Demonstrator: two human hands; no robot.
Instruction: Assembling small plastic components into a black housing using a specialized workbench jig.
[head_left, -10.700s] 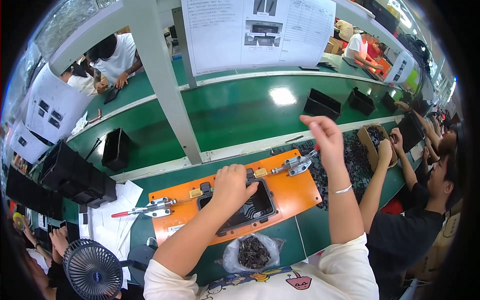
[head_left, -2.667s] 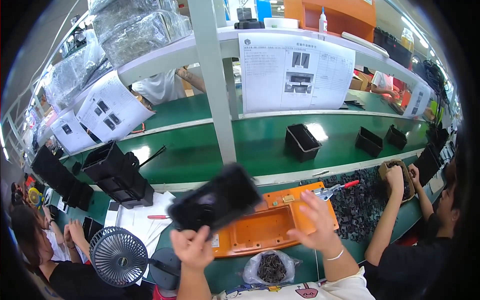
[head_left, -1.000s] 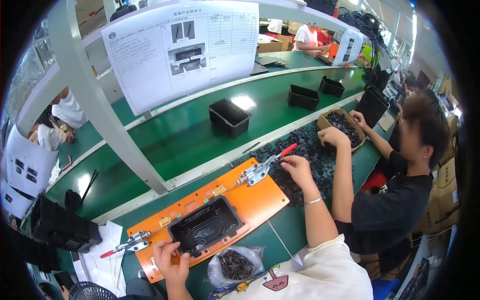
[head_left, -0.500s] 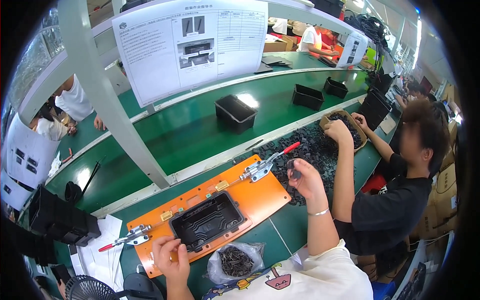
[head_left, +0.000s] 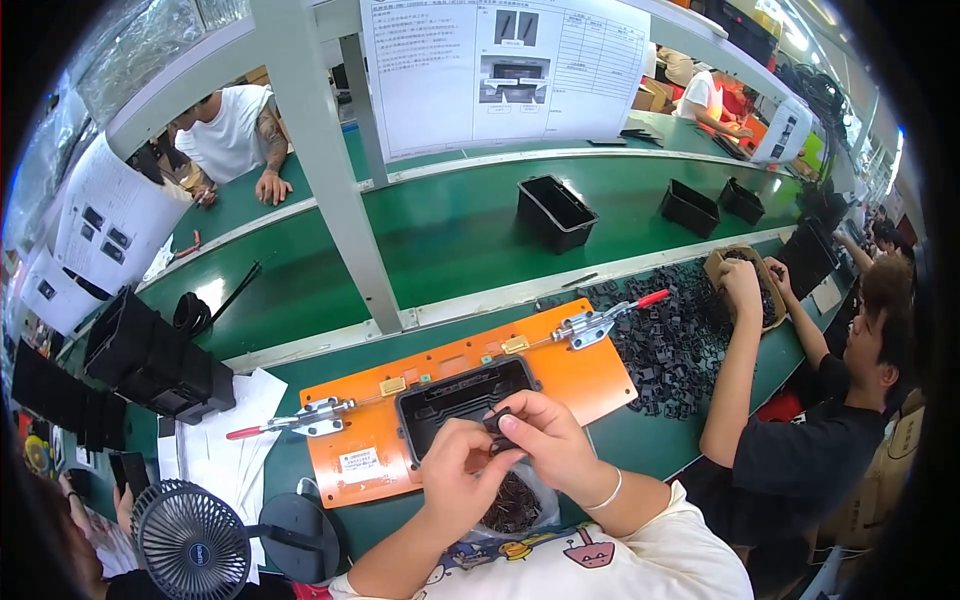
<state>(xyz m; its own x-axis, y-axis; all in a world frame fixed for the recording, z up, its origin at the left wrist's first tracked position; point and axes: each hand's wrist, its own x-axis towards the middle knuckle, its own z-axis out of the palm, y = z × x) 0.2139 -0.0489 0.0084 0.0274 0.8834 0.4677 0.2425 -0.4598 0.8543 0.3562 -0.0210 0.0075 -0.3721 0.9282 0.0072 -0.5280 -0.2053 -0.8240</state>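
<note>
My right hand (head_left: 548,440) pinches a small black plastic piece (head_left: 494,421) between thumb and fingers. Against it, my left hand (head_left: 460,478) closes its fingertips on the lower part of the same piece or a second one; the fingers hide which. Both hands meet over the near side of a black rectangular box (head_left: 425,415), which lies open side up on an orange fixture plate (head_left: 590,385). Toggle clamps with red handles, a left clamp (head_left: 322,416) and a right clamp (head_left: 590,326), flank it. Below my hands a clear bag (head_left: 545,508) of thin metal pins or screws is partly covered.
Loose black parts (head_left: 660,350) lie heaped to the right, where a co-worker's hand (head_left: 740,290) reaches into a cardboard box (head_left: 718,262). Stacked black boxes (head_left: 160,360), papers (head_left: 235,430) and a small fan (head_left: 195,540) stand left. Beyond the rail, black bins (head_left: 557,222) sit on the green surface.
My right hand has come in from beside the heap with the black piece. My left hand has left the box's near-left corner and met it. The view has swung left.
</note>
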